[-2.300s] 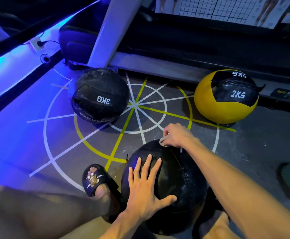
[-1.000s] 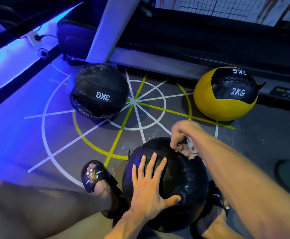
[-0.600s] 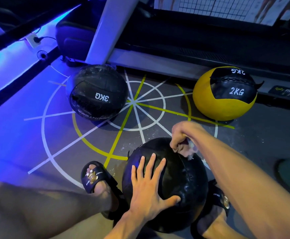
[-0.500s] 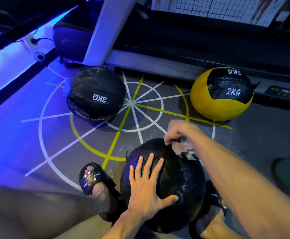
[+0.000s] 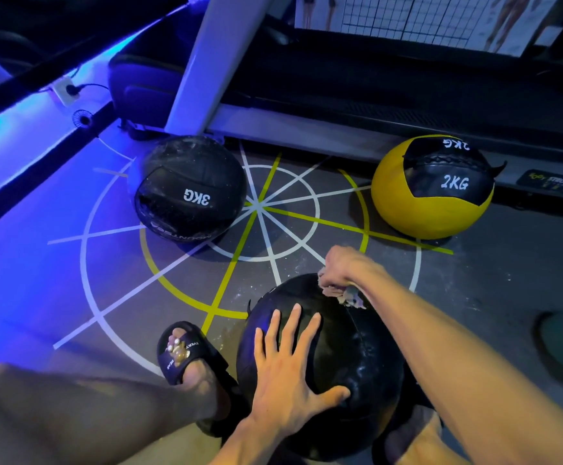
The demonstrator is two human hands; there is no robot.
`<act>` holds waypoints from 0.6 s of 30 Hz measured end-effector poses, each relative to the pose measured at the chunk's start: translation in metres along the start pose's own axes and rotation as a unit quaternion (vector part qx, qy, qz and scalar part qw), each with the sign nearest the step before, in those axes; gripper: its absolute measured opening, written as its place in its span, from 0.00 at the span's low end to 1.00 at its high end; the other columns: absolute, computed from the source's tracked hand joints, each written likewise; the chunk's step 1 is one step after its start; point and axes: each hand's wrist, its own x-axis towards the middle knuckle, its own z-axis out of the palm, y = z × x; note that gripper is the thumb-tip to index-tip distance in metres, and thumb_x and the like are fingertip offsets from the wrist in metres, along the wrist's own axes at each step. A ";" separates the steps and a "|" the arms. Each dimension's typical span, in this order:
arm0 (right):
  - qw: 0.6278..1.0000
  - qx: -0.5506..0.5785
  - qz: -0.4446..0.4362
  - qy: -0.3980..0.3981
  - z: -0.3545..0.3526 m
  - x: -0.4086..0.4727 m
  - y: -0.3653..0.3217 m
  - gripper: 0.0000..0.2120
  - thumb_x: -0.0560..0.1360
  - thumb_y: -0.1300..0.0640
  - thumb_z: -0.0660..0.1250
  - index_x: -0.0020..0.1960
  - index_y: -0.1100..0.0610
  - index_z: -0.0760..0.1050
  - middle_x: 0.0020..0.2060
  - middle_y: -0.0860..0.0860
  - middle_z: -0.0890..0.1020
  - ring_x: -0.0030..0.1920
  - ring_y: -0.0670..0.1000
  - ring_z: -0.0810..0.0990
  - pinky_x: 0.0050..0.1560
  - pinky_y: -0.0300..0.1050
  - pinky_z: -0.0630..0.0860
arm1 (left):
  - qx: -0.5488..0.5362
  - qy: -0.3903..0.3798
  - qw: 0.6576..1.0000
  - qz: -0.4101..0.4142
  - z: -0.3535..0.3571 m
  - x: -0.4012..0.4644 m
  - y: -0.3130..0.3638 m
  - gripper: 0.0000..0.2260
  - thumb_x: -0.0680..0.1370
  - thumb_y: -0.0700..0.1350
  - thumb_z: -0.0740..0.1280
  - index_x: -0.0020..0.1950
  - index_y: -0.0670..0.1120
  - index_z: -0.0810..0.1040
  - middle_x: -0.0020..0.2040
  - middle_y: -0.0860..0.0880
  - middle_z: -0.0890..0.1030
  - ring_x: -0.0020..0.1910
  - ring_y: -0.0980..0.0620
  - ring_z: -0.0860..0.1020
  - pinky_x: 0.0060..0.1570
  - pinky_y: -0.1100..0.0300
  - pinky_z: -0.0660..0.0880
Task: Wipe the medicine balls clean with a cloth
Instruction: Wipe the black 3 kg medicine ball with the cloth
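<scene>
A black medicine ball (image 5: pixel 357 357) sits on the floor between my feet. My left hand (image 5: pixel 286 370) lies flat on its near side with fingers spread, steadying it. My right hand (image 5: pixel 345 268) grips a small crumpled cloth (image 5: pixel 345 295) and presses it on the ball's far top edge. A black ball marked 3KG (image 5: pixel 187 187) rests at the back left. A yellow and black ball marked 2KG (image 5: pixel 432 186) rests at the back right.
A treadmill base (image 5: pixel 306 129) and its white upright (image 5: pixel 206 62) run along the back behind both far balls. My left foot in a black sandal (image 5: pixel 182 354) stands beside the near ball. White and yellow floor lines (image 5: pixel 256 209) cross between the balls.
My right hand with the cloth has slid back and forth across the ball's far top, now sitting slightly left of where it was. My left hand stayed flat on the ball.
</scene>
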 end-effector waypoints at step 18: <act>0.735 0.634 0.073 0.228 0.068 -0.057 0.150 0.16 0.85 0.50 0.59 0.47 0.59 0.79 0.42 0.55 0.85 0.40 0.56 0.86 0.34 0.45 0.80 | -0.096 0.010 0.995 0.039 -0.066 0.052 -0.056 0.42 0.69 0.76 0.59 0.81 0.66 0.54 0.82 0.63 0.47 0.82 0.57 0.42 0.80 0.46 0.40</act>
